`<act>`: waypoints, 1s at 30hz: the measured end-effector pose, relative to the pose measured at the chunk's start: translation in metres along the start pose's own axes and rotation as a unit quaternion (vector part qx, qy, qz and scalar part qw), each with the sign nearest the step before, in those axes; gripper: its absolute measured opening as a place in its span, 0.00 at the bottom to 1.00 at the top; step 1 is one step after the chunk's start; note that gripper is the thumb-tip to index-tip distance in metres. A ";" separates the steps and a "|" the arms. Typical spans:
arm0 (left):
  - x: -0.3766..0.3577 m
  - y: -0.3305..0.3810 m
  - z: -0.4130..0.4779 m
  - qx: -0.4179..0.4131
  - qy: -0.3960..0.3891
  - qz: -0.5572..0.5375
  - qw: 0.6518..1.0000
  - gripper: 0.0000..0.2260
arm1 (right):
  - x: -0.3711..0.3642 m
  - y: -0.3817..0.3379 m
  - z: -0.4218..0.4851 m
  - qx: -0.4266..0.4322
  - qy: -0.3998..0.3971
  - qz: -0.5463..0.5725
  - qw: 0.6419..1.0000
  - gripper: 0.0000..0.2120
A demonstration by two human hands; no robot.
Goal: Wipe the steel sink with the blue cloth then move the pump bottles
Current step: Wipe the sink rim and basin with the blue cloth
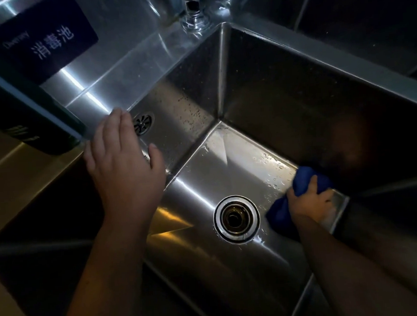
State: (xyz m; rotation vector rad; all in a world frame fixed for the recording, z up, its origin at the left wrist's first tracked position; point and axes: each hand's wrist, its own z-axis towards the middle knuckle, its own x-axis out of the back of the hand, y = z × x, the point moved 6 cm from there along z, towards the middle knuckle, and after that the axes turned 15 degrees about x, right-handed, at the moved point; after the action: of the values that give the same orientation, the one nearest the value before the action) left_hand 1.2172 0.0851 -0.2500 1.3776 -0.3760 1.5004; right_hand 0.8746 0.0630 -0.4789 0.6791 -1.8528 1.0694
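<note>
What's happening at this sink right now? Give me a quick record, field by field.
sink: steel, water droplets on the floor near the cloth
left hand: fingers straight, at the sink's left edge
right hand: grips the blue cloth
cloth position: on the sink floor, by the right wall
drain: round, in the floor, left of the cloth
sign: dark, on the wall, upper left

blue sign (46,43): white lettering | chrome tap base (195,19): top centre | dark container (29,115): left edge
</note>
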 end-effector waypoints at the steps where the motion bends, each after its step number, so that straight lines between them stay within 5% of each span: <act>1: 0.001 0.000 0.000 0.000 0.001 -0.002 1.000 0.26 | -0.005 -0.008 -0.002 0.017 -0.009 -0.001 1.000 0.34; 8: 0.002 0.000 0.000 0.001 0.001 -0.009 1.000 0.26 | -0.034 -0.038 -0.022 0.133 -0.072 -0.033 0.988 0.33; 18: 0.002 0.001 0.000 0.000 0.011 -0.005 1.000 0.25 | -0.026 -0.013 -0.018 0.090 -0.030 -0.039 0.995 0.33; 30: 0.002 0.001 0.000 0.004 0.020 0.016 1.000 0.25 | -0.078 -0.156 0.033 0.307 -0.106 -0.110 0.939 0.36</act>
State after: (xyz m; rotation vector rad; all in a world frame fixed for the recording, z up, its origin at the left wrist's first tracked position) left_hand 1.2169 0.0854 -0.2473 1.3513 -0.3697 1.5545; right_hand 1.0192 -0.0385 -0.4935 1.3768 -1.5535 1.4784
